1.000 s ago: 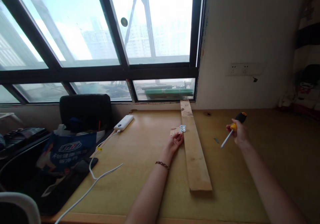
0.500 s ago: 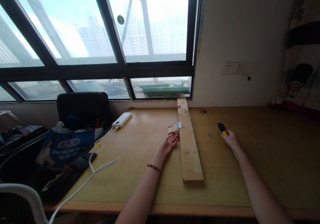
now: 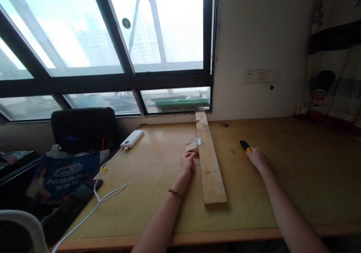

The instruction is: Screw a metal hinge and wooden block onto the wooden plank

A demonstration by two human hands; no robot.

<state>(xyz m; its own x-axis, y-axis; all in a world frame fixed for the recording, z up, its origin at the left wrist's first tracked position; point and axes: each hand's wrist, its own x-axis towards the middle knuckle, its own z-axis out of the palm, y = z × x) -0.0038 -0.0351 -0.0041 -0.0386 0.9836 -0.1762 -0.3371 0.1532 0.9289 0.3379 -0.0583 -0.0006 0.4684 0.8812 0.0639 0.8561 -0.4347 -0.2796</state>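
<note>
A long wooden board (image 3: 211,166) lies on the table, running from near the window towards me. A metal hinge (image 3: 197,141) bridges its left edge and a small wooden piece (image 3: 191,145) that sits tilted beside it. Just below that small piece is my left hand (image 3: 188,162), its fingers curled and the fingertips pinched together. Whatever they may hold is too small to make out. My right hand (image 3: 257,157) grips a screwdriver (image 3: 244,145) with a black and yellow handle, whose shaft is hidden by the hand. Between board and screwdriver lie a few screws (image 3: 233,152).
On the left of the table (image 3: 158,208) a white power bank (image 3: 132,138) trails a white cable (image 3: 97,198). A black chair (image 3: 84,132) with a blue bag (image 3: 62,174) stands beyond the left edge. Window and wall sockets (image 3: 255,76) are behind.
My left fingers have gone from loosely opened to curled in and pinched, still near the small wooden piece. My right hand keeps the screwdriver. The whole view has shifted slightly.
</note>
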